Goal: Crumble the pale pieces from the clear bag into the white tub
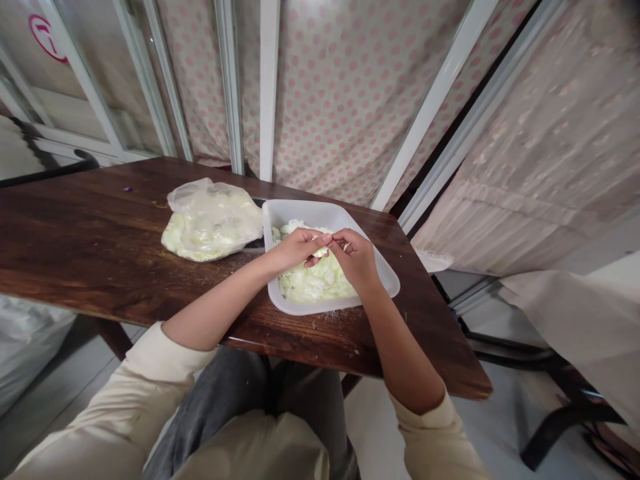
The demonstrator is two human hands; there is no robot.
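Both my hands meet above a white plastic tub (383, 267) that holds a heap of pale green and white pieces (317, 283), which look like shredded cabbage. My left hand (301, 247) is closed around a small pale piece (321, 252), partly hidden by the fingers. The fingertips of my right hand (354, 252) are pinched together against the left thumb, and whatever they grip is too small to make out. Left of the tub lies a clear plastic bag (213, 220) with more pale green pieces inside.
The tub and bag rest on a dark wooden table (100, 247) with crumbs and wet specks near its front edge. Behind it stand glass panels with a pink-dotted curtain (340, 87). A black metal chair frame (550, 427) is at the right, and a whitish bag (30, 347) sits at lower left.
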